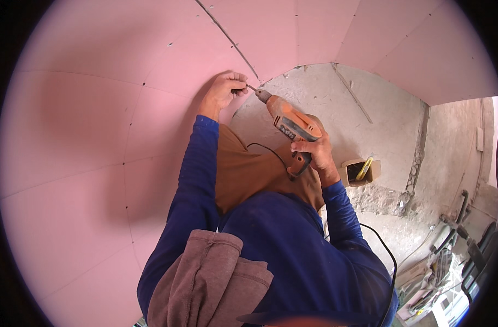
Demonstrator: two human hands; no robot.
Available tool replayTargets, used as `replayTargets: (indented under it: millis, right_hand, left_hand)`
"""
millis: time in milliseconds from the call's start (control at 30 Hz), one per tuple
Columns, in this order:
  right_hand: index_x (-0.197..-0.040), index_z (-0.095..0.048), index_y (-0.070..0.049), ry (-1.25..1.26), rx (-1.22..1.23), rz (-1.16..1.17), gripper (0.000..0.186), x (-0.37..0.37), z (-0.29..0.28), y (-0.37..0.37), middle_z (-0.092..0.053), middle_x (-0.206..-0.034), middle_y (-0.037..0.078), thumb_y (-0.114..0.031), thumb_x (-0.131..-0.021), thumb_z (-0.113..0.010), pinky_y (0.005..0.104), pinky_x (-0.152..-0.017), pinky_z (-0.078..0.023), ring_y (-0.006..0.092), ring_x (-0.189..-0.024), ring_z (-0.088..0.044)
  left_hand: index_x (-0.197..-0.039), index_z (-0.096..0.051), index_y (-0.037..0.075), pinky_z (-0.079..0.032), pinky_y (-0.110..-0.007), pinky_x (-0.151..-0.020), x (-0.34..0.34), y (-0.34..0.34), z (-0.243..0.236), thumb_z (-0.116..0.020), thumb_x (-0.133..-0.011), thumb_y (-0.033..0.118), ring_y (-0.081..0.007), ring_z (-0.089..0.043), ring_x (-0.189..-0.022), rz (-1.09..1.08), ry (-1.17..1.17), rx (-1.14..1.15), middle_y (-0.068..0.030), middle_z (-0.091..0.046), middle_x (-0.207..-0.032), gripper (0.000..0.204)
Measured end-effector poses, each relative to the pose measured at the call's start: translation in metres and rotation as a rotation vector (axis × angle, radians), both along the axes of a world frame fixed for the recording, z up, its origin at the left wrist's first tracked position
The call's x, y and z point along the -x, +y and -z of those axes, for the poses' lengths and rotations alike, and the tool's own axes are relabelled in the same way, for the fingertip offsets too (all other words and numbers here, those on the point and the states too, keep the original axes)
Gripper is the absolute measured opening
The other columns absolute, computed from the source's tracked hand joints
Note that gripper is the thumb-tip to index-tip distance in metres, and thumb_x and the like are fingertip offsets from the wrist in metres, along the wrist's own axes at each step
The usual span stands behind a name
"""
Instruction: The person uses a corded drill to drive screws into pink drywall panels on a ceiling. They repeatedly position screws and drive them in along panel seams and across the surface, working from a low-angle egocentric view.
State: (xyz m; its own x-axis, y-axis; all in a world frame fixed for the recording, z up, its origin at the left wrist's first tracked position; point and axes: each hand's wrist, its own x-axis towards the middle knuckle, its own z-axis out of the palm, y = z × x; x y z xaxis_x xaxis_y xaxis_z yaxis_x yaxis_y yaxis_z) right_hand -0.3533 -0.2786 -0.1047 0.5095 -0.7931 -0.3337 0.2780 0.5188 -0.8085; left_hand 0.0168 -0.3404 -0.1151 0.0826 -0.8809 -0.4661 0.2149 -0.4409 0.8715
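My right hand (318, 153) is wrapped round the pistol grip of an orange corded power drill (291, 122), which points up and left. At the drill's slim bit (252, 88), my left hand (227, 90) has its fingertips pinched on something small and dark, too small to make out, beside the pink wall board (167, 120). The bit's tip is by these fingertips, close to the lower end of a dark seam in the board; whether it touches the board I cannot tell. A black cord hangs from the drill.
Pink boards surround the grey concrete floor (369, 92). A cardboard box (352, 174) holding a yellow-handled tool (364, 168) sits right of my knees. Dark tubular items and clutter (440, 272) lie at the lower right. A folded mauve cloth (205, 278) hangs at my left side.
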Motion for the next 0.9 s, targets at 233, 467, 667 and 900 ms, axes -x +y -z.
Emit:
replayTargets:
  millis: [233,467,667,900]
  right_hand:
    - [-0.148,-0.065,-0.001,-0.039,-0.006,0.016,0.080,-0.002,0.000,-0.001,-0.069,-0.111,0.001,0.013,-0.071,-0.083,0.0286,-0.082,-0.055,0.0130,-0.094,-0.064]
    - [-0.141,-0.065,0.003,-0.102,-0.057,0.153,0.071,-0.036,0.031,0.005,-0.071,-0.097,0.007,0.016,-0.074,-0.083,0.0327,-0.068,-0.058,0.0183,-0.076,-0.069]
    - [-0.141,-0.064,0.004,-0.110,-0.159,0.235,0.070,-0.070,0.059,0.006,-0.072,-0.093,0.009,0.016,-0.074,-0.080,0.0341,-0.065,-0.058,0.0203,-0.071,-0.069]
    - [-0.143,-0.063,0.004,-0.199,-0.191,0.285,0.068,-0.085,0.072,0.004,-0.071,-0.091,0.008,0.014,-0.078,-0.077,0.0350,-0.062,-0.058,0.0209,-0.069,-0.069]
  left_hand:
    - [-0.111,-0.071,-0.001,-0.053,-0.031,-0.071,-0.001,0.001,0.011,-0.071,-0.097,-0.001,-0.0206,-0.070,-0.084,-0.007,0.042,0.017,-0.0085,-0.070,-0.096,0.013]
    - [-0.126,-0.070,0.003,-0.056,-0.030,-0.078,0.018,-0.015,0.047,-0.071,-0.105,0.007,-0.0212,-0.070,-0.102,-0.338,0.252,-0.066,-0.0085,-0.072,-0.113,0.022]
    - [-0.119,-0.070,0.005,-0.059,-0.033,-0.079,0.029,-0.033,0.076,-0.069,-0.108,0.011,-0.0226,-0.070,-0.097,-0.532,0.220,-0.159,-0.0094,-0.072,-0.107,0.013]
    - [-0.115,-0.070,0.009,-0.059,-0.036,-0.078,0.028,-0.049,0.099,-0.067,-0.109,0.015,-0.0205,-0.069,-0.095,-0.494,0.104,-0.248,-0.0064,-0.073,-0.103,0.009]
